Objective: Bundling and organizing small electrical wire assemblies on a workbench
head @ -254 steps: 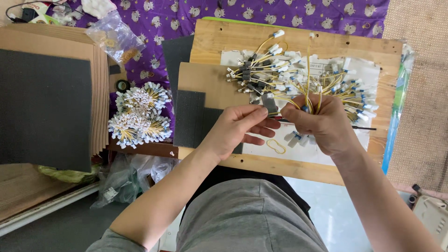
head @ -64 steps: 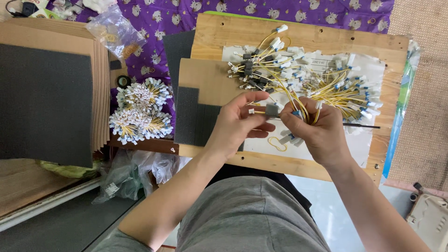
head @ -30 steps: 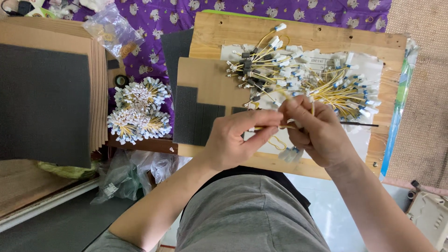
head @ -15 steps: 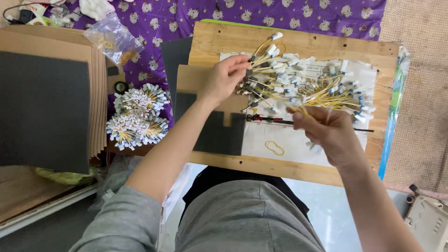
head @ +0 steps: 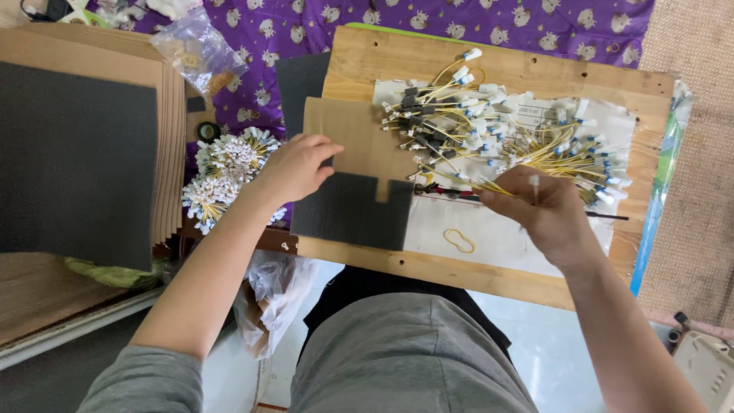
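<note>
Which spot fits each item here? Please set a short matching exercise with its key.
Items:
1. yellow rubber band
2. clear plastic bag
3. white-tipped yellow wire bundles
4. dark grey foam sheet

Places:
A. on purple patterned cloth, top left
B. on white paper, near the right hand
C. just beyond the left hand
D. under the left hand's fingers

Pairs: 1-B, 2-A, 3-C, 4-D

Pale wooden board [head: 535, 69] with white paper sheet [head: 489, 229], yellow cable pile [head: 497, 138], rubber band [head: 459, 241], dark foam-and-cardboard piece [head: 352, 206].
</note>
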